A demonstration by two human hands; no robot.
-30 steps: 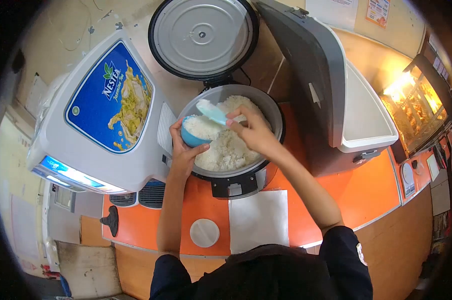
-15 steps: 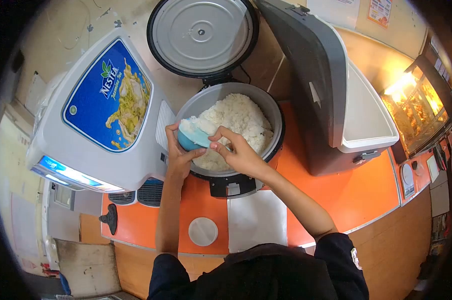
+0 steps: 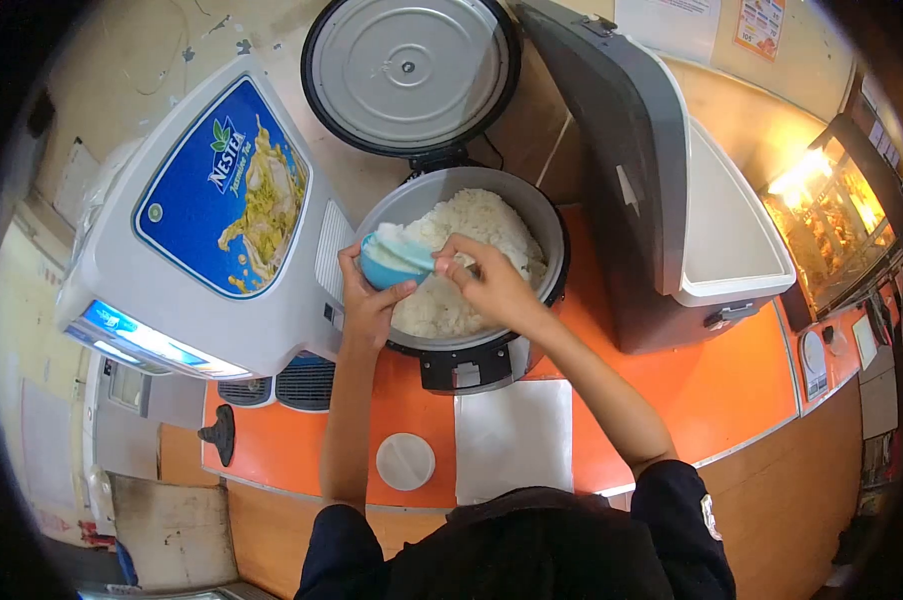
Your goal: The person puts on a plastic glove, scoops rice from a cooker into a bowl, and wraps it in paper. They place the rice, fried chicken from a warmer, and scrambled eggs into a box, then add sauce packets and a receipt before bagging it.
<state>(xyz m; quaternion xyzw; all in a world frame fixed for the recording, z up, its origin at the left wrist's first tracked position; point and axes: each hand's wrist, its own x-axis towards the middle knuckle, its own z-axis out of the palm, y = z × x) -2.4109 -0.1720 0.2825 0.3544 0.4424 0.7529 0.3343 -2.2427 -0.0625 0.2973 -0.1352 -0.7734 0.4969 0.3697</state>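
My left hand (image 3: pixel 369 308) is wrapped round a small blue bowl (image 3: pixel 384 274) with white rice in it, held over the left side of the rice cooker. My right hand (image 3: pixel 500 292) pinches a pale blue rice paddle (image 3: pixel 410 252), its blade lying across the bowl's top. Below both hands stands the rice cooker (image 3: pixel 552 215), a large round pot partly filled with cooked rice (image 3: pixel 477 225). Its lid (image 3: pixel 409 110) is raised at the back. Fingers cover the paddle's handle and part of the bowl.
A Nestea dispenser (image 3: pixel 207 210) stands close on the left. To the right is a grey cooler (image 3: pixel 662 260) with its lid up, then a lit display case (image 3: pixel 837 225). White sheets (image 3: pixel 514 440) and a round white lid (image 3: pixel 406 462) lie on the orange counter (image 3: pixel 712 385).
The paddle's blade has turned over the bowl, and the heap of rice above its rim looks lower. Both hands have shifted slightly to the right.
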